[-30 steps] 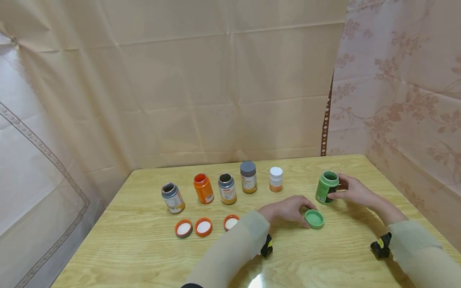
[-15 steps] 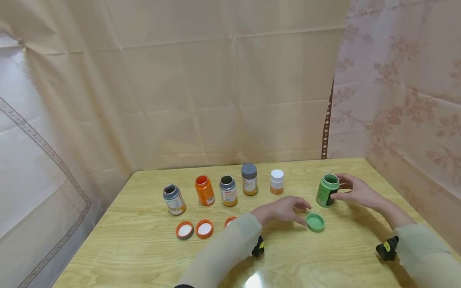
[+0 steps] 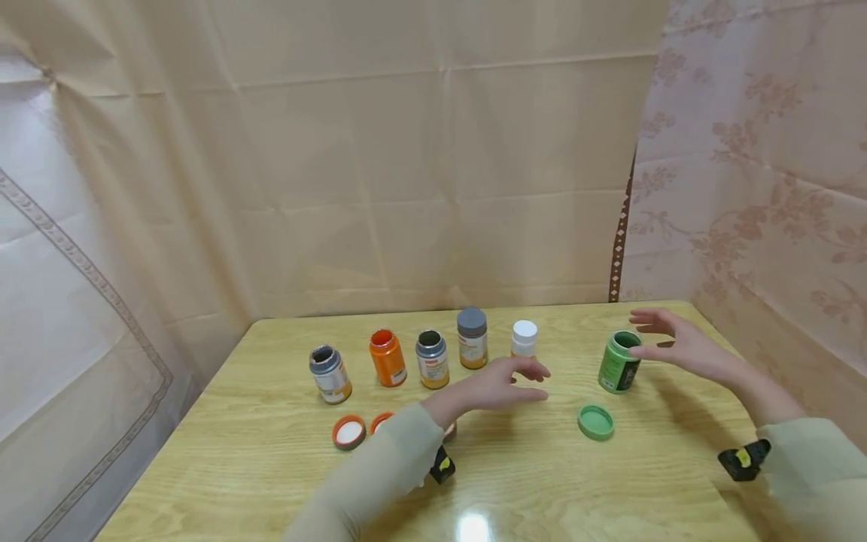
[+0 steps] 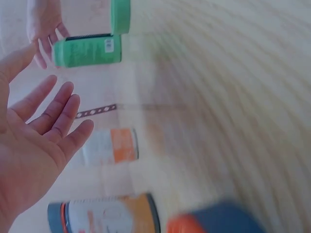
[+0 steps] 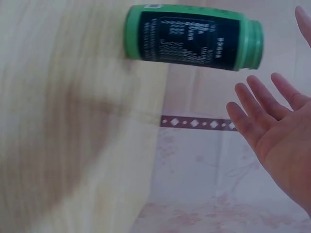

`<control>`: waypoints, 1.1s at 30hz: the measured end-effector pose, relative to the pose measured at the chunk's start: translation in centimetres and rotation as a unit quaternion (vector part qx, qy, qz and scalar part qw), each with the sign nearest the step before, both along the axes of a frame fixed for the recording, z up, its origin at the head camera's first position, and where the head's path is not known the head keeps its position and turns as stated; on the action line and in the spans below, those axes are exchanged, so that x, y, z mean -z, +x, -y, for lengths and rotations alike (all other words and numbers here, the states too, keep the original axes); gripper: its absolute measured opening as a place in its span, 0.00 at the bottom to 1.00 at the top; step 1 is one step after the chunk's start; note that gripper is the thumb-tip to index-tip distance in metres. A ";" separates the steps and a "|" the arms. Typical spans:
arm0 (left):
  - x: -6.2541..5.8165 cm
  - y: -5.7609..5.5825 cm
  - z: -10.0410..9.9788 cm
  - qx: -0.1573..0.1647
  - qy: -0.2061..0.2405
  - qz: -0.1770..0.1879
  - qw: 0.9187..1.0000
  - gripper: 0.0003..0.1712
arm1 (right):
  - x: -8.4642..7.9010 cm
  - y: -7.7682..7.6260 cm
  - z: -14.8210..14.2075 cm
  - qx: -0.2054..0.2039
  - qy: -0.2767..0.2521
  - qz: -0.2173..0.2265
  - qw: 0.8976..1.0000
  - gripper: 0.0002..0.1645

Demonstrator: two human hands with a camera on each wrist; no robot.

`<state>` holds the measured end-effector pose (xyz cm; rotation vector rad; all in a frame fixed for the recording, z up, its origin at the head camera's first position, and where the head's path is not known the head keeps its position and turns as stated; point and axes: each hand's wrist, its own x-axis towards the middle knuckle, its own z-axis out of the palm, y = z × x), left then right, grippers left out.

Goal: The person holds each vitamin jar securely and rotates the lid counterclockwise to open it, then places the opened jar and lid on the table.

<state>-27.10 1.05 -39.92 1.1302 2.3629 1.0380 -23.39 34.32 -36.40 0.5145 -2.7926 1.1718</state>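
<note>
A green bottle stands uncapped and upright at the right of the table. Just right of its mouth is my right hand, fingers spread and holding nothing; the right wrist view shows the bottle beside the fingertips. In front of the bottle lies its green lid, inside facing up. My left hand hovers mid-table with loosely extended fingers and nothing in it. Behind it stands a small white bottle, its lower part overlapped by the fingers. In the left wrist view the palm is bare.
Left of the white bottle stands a capped grey bottle. Further left are uncapped ones: a grey bottle, an orange bottle and another grey bottle. Orange-rimmed lids lie before them, some partly hidden by my left sleeve.
My left hand has moved left, away from the green lid. My right hand has let go of the green bottle, rising slightly and spreading its fingers.
</note>
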 end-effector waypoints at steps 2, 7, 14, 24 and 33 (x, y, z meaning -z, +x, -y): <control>-0.4 0.1 1.0 -0.010 0.008 -0.003 1.000 0.22 | -0.5 0.0 0.2 -0.003 0.001 -0.009 1.000 0.41; -1.4 0.4 3.1 -0.024 0.017 -0.017 0.999 0.23 | -1.8 -0.1 1.1 -0.005 0.006 -0.028 1.000 0.42; -2.3 0.6 5.4 -0.032 0.036 -0.040 0.998 0.23 | -3.4 0.3 2.9 -0.009 -0.001 -0.025 1.000 0.43; -3.0 1.3 7.7 -0.041 0.058 -0.049 0.996 0.23 | -3.9 0.1 5.5 -0.042 -0.014 -0.023 0.999 0.41; -2.6 1.8 9.5 -0.059 0.065 -0.040 0.995 0.27 | -3.2 0.2 8.4 -0.052 -0.010 -0.033 0.998 0.38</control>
